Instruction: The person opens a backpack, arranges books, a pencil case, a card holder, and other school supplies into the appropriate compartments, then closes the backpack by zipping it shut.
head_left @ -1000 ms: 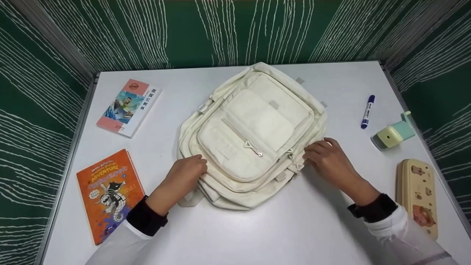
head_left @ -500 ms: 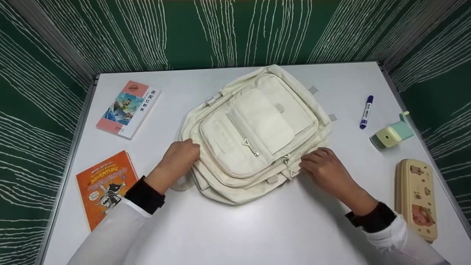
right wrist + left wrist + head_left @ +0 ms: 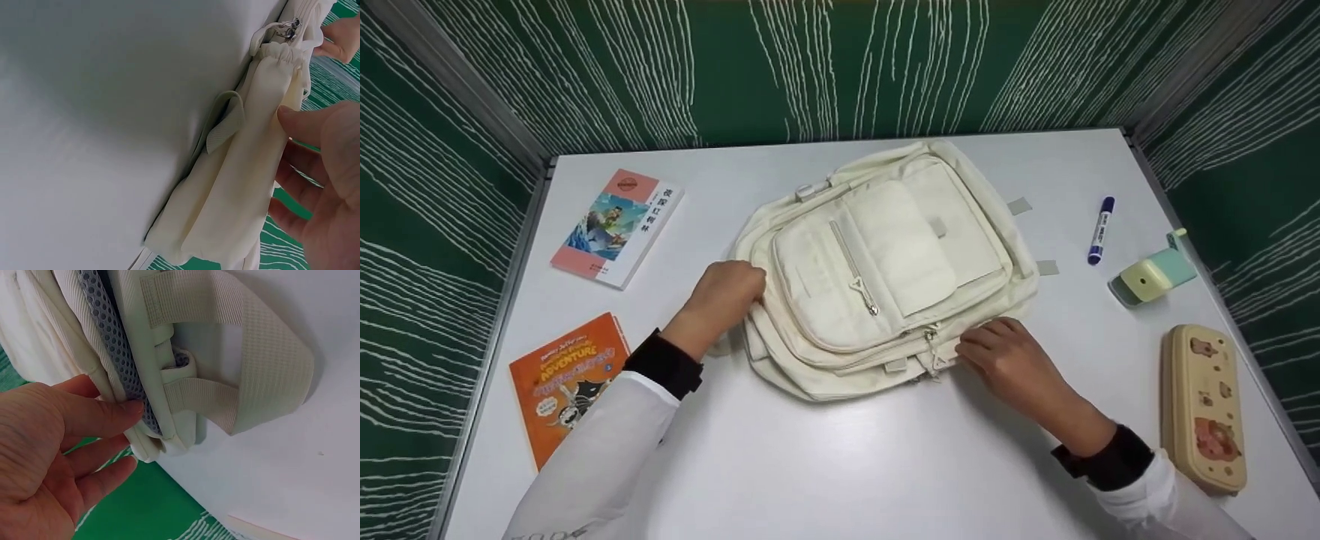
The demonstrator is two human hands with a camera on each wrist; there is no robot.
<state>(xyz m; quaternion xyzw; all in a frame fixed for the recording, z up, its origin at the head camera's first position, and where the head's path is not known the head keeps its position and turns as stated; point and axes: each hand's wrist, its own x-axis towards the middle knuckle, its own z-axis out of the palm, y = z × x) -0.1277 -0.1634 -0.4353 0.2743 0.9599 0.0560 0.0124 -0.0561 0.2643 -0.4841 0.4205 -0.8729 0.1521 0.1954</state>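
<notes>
A cream backpack (image 3: 810,289) lies front up at the middle of the table, slanted, its small pocket zipper shut. My left hand (image 3: 725,296) grips its left edge. In the left wrist view the thumb (image 3: 121,417) presses the grey mesh (image 3: 109,332) while fingers reach round the other side; a wide webbing loop (image 3: 275,365) sticks out beside it. My right hand (image 3: 1005,360) holds the near right side, by the zip pulls (image 3: 936,360). In the right wrist view the thumb and fingers pinch the edge of the gathered side pocket (image 3: 242,146).
A pink-and-blue book (image 3: 615,225) and an orange book (image 3: 559,375) lie left, the latter partly under my left sleeve. On the right are a blue marker (image 3: 1101,231), a green-and-yellow pencil sharpener (image 3: 1155,274) and a cream pencil case (image 3: 1204,412). Green walls enclose the table (image 3: 825,480).
The backpack has turned clockwise on the table between my hands. My left hand has gone farther from me, my right hand nearer and slightly left. Both keep hold of it.
</notes>
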